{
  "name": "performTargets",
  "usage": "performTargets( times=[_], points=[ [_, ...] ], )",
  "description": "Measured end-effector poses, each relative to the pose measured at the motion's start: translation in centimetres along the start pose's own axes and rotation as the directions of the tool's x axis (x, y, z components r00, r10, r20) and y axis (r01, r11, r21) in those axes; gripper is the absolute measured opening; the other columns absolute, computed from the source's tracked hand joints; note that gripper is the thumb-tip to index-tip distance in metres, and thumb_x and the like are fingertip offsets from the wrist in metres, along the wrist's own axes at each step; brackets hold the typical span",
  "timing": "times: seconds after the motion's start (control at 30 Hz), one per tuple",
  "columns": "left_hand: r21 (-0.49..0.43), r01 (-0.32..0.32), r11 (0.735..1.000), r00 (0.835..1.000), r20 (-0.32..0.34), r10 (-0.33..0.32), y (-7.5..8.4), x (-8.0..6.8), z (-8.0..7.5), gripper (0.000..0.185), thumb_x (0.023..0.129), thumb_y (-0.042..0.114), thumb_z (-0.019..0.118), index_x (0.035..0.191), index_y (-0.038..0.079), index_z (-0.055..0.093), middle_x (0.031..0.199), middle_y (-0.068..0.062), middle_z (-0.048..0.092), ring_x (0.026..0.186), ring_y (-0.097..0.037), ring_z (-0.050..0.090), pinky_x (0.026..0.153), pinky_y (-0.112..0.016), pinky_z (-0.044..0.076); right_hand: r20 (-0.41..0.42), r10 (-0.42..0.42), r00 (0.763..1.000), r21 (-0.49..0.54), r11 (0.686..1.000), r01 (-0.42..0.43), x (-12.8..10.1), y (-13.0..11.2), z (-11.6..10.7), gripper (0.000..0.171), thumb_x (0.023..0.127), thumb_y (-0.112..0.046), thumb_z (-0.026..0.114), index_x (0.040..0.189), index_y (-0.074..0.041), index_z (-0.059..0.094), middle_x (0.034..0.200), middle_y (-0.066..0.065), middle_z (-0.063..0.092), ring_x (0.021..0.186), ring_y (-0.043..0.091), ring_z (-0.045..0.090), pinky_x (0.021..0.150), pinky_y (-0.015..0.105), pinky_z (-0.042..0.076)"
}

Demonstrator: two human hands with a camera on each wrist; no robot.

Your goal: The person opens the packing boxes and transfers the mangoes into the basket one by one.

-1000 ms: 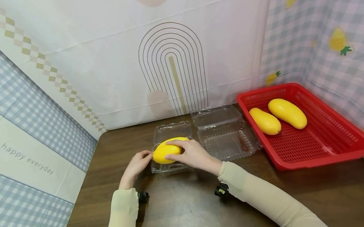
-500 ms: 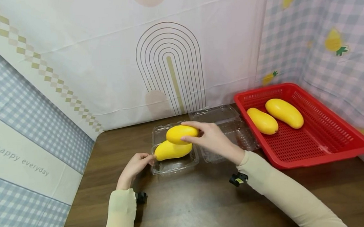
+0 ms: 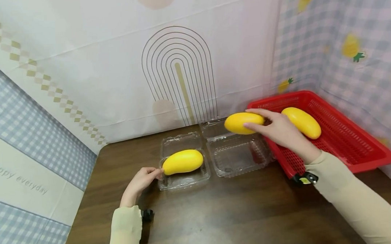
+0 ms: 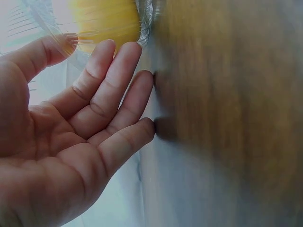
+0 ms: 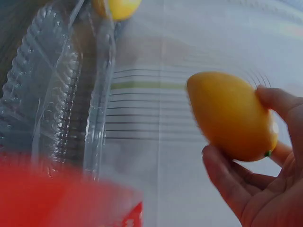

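Note:
My right hand [image 3: 277, 127] grips a yellow mango [image 3: 243, 123] in the air, thumb on one side and fingers on the other, near the red basket's left rim. A small green stem spot shows at its end in the right wrist view. My left hand [image 3: 145, 178] pinches the left edge of a small clear plastic clamshell container [image 3: 186, 181], whose lid is folded back. Another mango [image 3: 183, 161] lies in that container. In the left wrist view the thumb and fingertips meet the plastic rim, close to the yellow fruit [image 4: 106, 23].
A larger clear clamshell container [image 3: 233, 155] lies unfolded to the right of the small one. Beyond it stands the red plastic basket [image 3: 364, 162], with a mango [image 3: 302, 122] in view; my right hand and forearm cover part of it. Patterned cloth [image 3: 114, 67] hangs behind the wooden table [image 3: 199, 220].
My right hand has lifted one mango from the small container and carried it rightward and up, to near the basket. The other mango stays there. The left hand keeps its place on the edge.

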State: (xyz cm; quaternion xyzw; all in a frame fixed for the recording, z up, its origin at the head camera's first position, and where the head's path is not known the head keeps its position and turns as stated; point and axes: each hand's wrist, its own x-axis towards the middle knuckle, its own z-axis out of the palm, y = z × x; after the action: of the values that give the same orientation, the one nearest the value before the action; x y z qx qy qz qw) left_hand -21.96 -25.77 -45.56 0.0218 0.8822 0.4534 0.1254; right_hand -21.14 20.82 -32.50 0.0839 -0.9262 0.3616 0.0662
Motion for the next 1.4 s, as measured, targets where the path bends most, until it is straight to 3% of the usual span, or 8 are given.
performTargets(
  times=[0.3,0.57,0.67,0.8,0.9,1.07,1.17,1.4],
  points=[
    [-0.001,0.024,1.000,1.000,0.001,-0.024,-0.1,-0.6,-0.5,0.039,0.099,0.037,0.062,0.091,0.001,0.073,0.093,-0.006,0.070,0.095,-0.020,0.062,0.094,-0.043,0.046,0.039,0.109,0.993,-0.015,0.994,-0.109,-1.2,4.3,-4.9,0.071,0.091,-0.065,0.061,0.149,-0.026,0.051,0.132,0.015,0.061,0.104,0.029,0.058,0.079,0.038,0.047],
    [0.018,0.021,1.000,1.000,0.000,-0.021,-0.2,-0.7,-0.6,0.039,0.100,0.037,0.061,0.093,0.001,0.074,0.093,-0.005,0.071,0.093,-0.018,0.062,0.094,-0.044,0.047,0.050,0.183,0.982,-0.064,0.982,-0.179,-2.0,7.0,-7.1,0.076,0.090,-0.066,0.061,0.152,-0.026,0.047,0.118,0.015,0.064,0.087,0.026,0.060,0.065,0.028,0.050],
    [0.030,0.021,0.999,1.000,-0.003,-0.021,-0.3,-0.7,-0.6,0.039,0.100,0.038,0.061,0.092,0.001,0.074,0.093,-0.005,0.071,0.094,-0.018,0.062,0.093,-0.043,0.047,0.067,0.180,0.981,-0.093,0.980,-0.173,-1.9,7.7,-7.6,0.079,0.091,-0.065,0.061,0.154,-0.022,0.044,0.131,0.019,0.060,0.103,0.031,0.058,0.077,0.035,0.049],
    [0.049,0.023,0.999,1.000,-0.007,-0.022,-0.3,-0.7,-0.6,0.039,0.100,0.039,0.061,0.091,0.002,0.074,0.093,-0.004,0.071,0.096,-0.019,0.062,0.093,-0.043,0.046,0.110,0.165,0.980,-0.140,0.979,-0.149,-1.6,8.5,-8.2,0.080,0.093,-0.062,0.060,0.154,-0.015,0.042,0.141,0.028,0.050,0.119,0.041,0.050,0.091,0.055,0.042],
    [0.048,0.027,0.998,1.000,-0.013,-0.027,-0.1,-0.8,-0.5,0.039,0.100,0.038,0.062,0.090,0.002,0.074,0.092,-0.004,0.071,0.095,-0.019,0.063,0.094,-0.044,0.046,0.158,0.155,0.975,-0.190,0.974,-0.124,-1.3,8.9,-8.4,0.080,0.094,-0.061,0.060,0.152,-0.007,0.044,0.141,0.033,0.048,0.120,0.045,0.049,0.095,0.064,0.040],
    [0.034,0.021,0.999,1.000,-0.008,-0.021,-0.1,-0.8,-0.4,0.039,0.100,0.038,0.062,0.091,0.001,0.074,0.092,-0.005,0.071,0.095,-0.021,0.063,0.093,-0.044,0.047,0.243,0.165,0.956,-0.262,0.960,-0.099,-0.9,9.0,-8.4,0.080,0.092,-0.061,0.063,0.144,-0.002,0.051,0.123,0.031,0.062,0.097,0.033,0.064,0.081,0.051,0.052],
    [0.038,0.021,0.999,1.000,-0.011,-0.021,-0.1,-0.8,-0.4,0.039,0.099,0.038,0.062,0.091,0.002,0.074,0.091,-0.005,0.072,0.094,-0.020,0.064,0.094,-0.045,0.047,0.290,0.168,0.942,-0.305,0.949,-0.075,-0.7,9.1,-8.2,0.079,0.090,-0.062,0.064,0.140,-0.002,0.055,0.115,0.026,0.066,0.088,0.026,0.065,0.074,0.043,0.052],
    [0.039,0.016,0.999,1.000,-0.003,-0.016,-0.3,-0.7,-0.5,0.040,0.100,0.039,0.062,0.094,0.002,0.075,0.093,-0.005,0.072,0.094,-0.020,0.064,0.095,-0.047,0.047,0.334,0.170,0.927,-0.390,0.920,-0.028,-0.4,9.3,-7.3,0.079,0.085,-0.066,0.067,0.133,-0.003,0.063,0.118,0.030,0.063,0.096,0.035,0.060,0.079,0.052,0.050]
  ],
)
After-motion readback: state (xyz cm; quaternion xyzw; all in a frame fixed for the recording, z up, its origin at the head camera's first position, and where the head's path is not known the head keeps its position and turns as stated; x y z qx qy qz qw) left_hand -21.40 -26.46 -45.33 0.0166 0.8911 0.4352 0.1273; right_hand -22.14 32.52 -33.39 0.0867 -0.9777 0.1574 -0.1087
